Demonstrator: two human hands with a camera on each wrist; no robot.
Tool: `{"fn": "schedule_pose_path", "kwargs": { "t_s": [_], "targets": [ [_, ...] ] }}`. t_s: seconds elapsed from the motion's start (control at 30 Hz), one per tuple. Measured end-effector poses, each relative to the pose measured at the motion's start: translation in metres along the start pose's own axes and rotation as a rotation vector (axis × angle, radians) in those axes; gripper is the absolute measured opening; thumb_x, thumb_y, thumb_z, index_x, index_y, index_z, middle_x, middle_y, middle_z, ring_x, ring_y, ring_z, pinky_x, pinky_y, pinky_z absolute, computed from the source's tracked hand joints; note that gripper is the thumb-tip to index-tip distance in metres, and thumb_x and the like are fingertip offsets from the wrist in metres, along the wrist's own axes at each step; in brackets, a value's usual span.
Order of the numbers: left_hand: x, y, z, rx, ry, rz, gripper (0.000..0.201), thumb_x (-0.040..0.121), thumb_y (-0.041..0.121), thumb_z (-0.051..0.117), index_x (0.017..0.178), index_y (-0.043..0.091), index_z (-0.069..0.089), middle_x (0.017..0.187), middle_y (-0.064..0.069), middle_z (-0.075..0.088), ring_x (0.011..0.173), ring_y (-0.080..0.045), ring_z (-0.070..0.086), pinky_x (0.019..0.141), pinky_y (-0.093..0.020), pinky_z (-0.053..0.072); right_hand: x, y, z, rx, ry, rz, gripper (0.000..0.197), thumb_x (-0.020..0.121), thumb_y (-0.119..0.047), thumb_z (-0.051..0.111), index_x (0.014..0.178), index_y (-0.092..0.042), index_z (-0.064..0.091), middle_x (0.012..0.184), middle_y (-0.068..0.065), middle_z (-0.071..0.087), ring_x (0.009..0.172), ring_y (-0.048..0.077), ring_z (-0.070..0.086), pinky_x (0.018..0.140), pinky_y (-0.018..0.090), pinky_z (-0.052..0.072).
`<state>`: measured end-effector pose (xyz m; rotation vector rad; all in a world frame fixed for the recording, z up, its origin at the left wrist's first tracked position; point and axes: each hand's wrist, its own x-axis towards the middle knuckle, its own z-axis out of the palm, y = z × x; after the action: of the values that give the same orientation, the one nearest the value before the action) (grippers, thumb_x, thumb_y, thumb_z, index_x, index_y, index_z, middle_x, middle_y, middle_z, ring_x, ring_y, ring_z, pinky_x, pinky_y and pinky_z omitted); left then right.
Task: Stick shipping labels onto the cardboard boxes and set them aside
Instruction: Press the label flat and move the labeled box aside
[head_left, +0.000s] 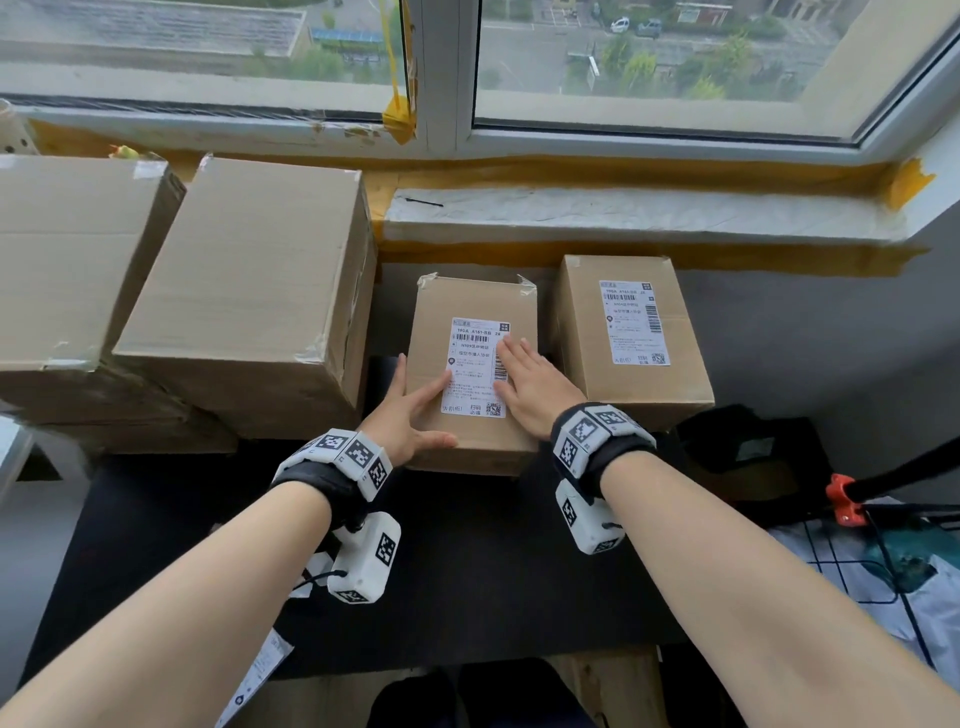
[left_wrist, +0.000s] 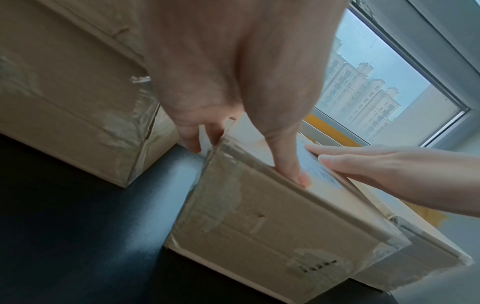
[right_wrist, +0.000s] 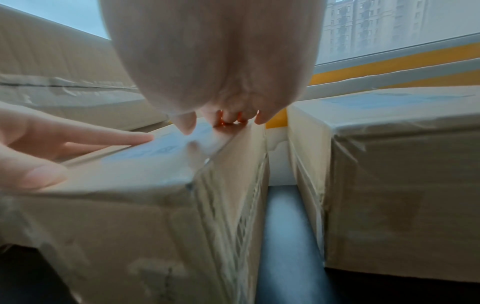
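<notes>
A small cardboard box (head_left: 431, 338) stands on the dark table (head_left: 467, 571) with a white shipping label (head_left: 474, 364) stuck on its top. My right hand (head_left: 527, 382) lies flat on the label's right edge, fingers straight; the right wrist view shows its fingertips (right_wrist: 187, 125) touching the label (right_wrist: 166, 144). My left hand (head_left: 410, 415) sits at the box's near left corner, one straight finger (left_wrist: 291, 162) on top beside the label and the others down the left side. A second box (head_left: 582, 338), just to the right, carries its own label (head_left: 634, 322).
Two large plain cardboard boxes (head_left: 249, 291) (head_left: 62, 260) crowd the left, close to the small box. A taped window sill (head_left: 623, 213) runs behind. A black bag (head_left: 748, 452) and an orange clamp (head_left: 844, 499) lie at the right. A label sheet (head_left: 260, 670) hangs off the table's front left.
</notes>
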<state>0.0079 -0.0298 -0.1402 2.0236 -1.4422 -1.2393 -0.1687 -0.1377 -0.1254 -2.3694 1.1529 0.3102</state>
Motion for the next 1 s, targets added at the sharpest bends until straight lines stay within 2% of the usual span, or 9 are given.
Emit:
{"fn": "schedule_pose_path", "kwargs": {
  "t_s": [0.17,0.33,0.43,0.6,0.7,0.77,0.83,0.9,1.0],
  "targets": [
    [0.003,0.0,0.0,-0.015,0.007,-0.023,0.085,0.075,0.023,0.076,0.143,0.043,0.028,0.156,0.005,-0.023,0.146,-0.015,0.006,0.115,-0.026,0.015,0.018,0.003,-0.014,-0.042,-0.014,0.009,0.063,0.101,-0.036,0.029,0.151,-0.013,-0.002,0.16,0.003,-0.007,0.148,0.018,-0.004,0.121,0.035,0.004],
    [0.003,0.0,0.001,-0.021,0.028,-0.035,0.086,0.073,0.022,0.078,0.142,0.041,0.031,0.157,0.006,-0.02,0.145,-0.014,0.009,0.114,-0.023,0.015,0.031,-0.014,-0.016,-0.102,-0.062,-0.008,0.056,0.1,-0.04,0.029,0.149,-0.037,0.003,0.159,-0.004,-0.011,0.147,0.021,-0.009,0.118,0.05,-0.003],
    [0.003,0.0,0.0,-0.03,0.031,-0.054,0.086,0.071,0.023,0.079,0.141,0.043,0.032,0.157,0.007,-0.019,0.145,-0.014,0.01,0.114,-0.024,0.015,0.03,-0.01,-0.012,-0.074,-0.053,-0.042,0.06,0.097,-0.048,0.034,0.148,-0.043,0.003,0.159,-0.005,-0.013,0.147,0.02,-0.012,0.117,0.051,-0.008],
    [0.002,0.002,-0.002,-0.013,0.036,-0.072,0.084,0.07,0.026,0.08,0.138,0.045,0.035,0.158,0.007,-0.015,0.146,-0.016,0.009,0.116,-0.028,0.015,0.017,0.009,-0.006,-0.009,-0.04,-0.093,0.075,0.09,-0.054,0.047,0.149,-0.039,0.002,0.159,-0.004,-0.015,0.146,0.018,-0.017,0.118,0.044,-0.007],
    [0.003,0.007,-0.002,0.037,0.101,-0.088,0.068,0.077,0.035,0.073,0.135,0.046,0.04,0.159,0.006,-0.008,0.145,-0.018,0.017,0.117,-0.031,0.018,0.009,0.013,-0.001,0.065,-0.025,-0.088,0.082,0.088,-0.052,0.053,0.15,-0.036,0.002,0.158,-0.003,-0.017,0.145,0.017,-0.018,0.118,0.042,-0.004],
    [0.004,0.01,-0.001,0.056,0.131,-0.101,0.058,0.083,0.035,0.067,0.135,0.045,0.041,0.159,0.004,-0.005,0.144,-0.021,0.02,0.117,-0.034,0.02,0.003,0.016,0.004,0.159,0.009,-0.066,0.091,0.085,-0.049,0.059,0.15,-0.031,-0.002,0.158,-0.002,-0.017,0.145,0.017,-0.017,0.12,0.041,-0.001],
    [0.004,0.012,0.001,0.085,0.142,-0.102,0.054,0.086,0.035,0.063,0.135,0.044,0.041,0.159,0.002,-0.004,0.143,-0.023,0.022,0.116,-0.035,0.022,-0.005,0.017,0.01,0.33,0.061,-0.008,0.103,0.081,-0.043,0.067,0.151,-0.025,-0.006,0.159,-0.003,-0.015,0.147,0.016,-0.012,0.121,0.04,0.003],
    [0.003,0.014,0.002,0.107,0.145,-0.107,0.053,0.088,0.036,0.061,0.136,0.045,0.04,0.159,0.002,-0.003,0.143,-0.024,0.022,0.115,-0.035,0.025,-0.015,0.018,0.016,0.519,0.122,0.082,0.108,0.078,-0.037,0.073,0.151,-0.022,-0.007,0.16,-0.005,-0.007,0.147,0.015,0.004,0.12,0.04,0.013],
    [-0.003,0.016,0.005,0.102,0.155,-0.113,0.053,0.09,0.037,0.057,0.138,0.046,0.035,0.16,0.0,0.001,0.142,-0.025,0.024,0.114,-0.037,0.028,-0.035,0.017,0.025,0.651,0.182,0.225,0.097,0.08,-0.032,0.072,0.151,-0.019,0.007,0.157,0.003,0.021,0.141,0.022,0.029,0.115,0.041,0.028]
  ]
}}
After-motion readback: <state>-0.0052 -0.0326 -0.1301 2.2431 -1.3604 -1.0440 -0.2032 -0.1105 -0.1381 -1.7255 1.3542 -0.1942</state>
